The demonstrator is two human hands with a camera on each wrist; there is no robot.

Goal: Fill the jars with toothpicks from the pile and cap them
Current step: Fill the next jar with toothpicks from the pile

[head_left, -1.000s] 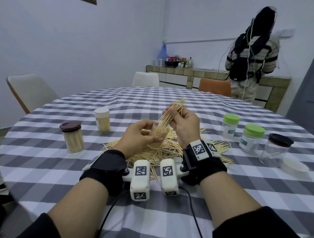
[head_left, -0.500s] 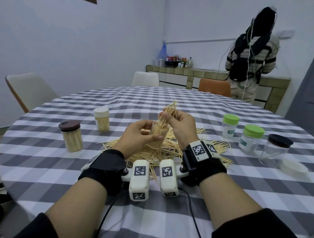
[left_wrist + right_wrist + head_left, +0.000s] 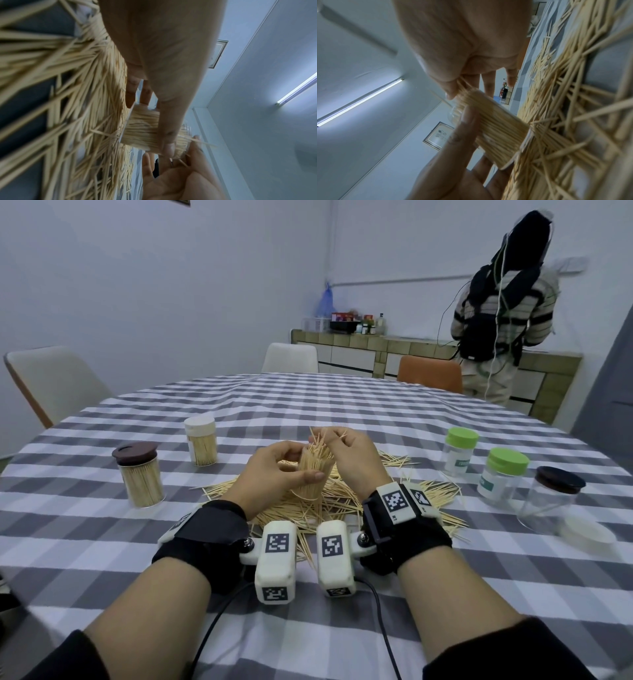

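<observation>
My left hand (image 3: 297, 469) grips a clear uncapped jar (image 3: 312, 477), tilted above the toothpick pile (image 3: 346, 503) and packed with toothpicks. My right hand (image 3: 330, 441) pinches a small bunch of toothpicks (image 3: 320, 448) that fans out of the jar's mouth. In the left wrist view my thumb lies across the jar (image 3: 140, 129), with the right hand (image 3: 173, 174) just beyond its mouth. The right wrist view shows thumb and forefinger pinching the toothpick tips (image 3: 460, 86) at the jar (image 3: 494, 128) opening.
Two filled jars stand at the left, one brown-capped (image 3: 138, 474), one white-capped (image 3: 201, 445). At the right are two green-capped jars (image 3: 460, 451) (image 3: 501, 475), a dark-capped jar (image 3: 553, 499) and a loose white lid (image 3: 587, 534). A person stands at the far counter.
My right hand has come down, pushing the raised toothpick bundle into the jar; only short tips now stick out. The left hand keeps hold of the jar.
</observation>
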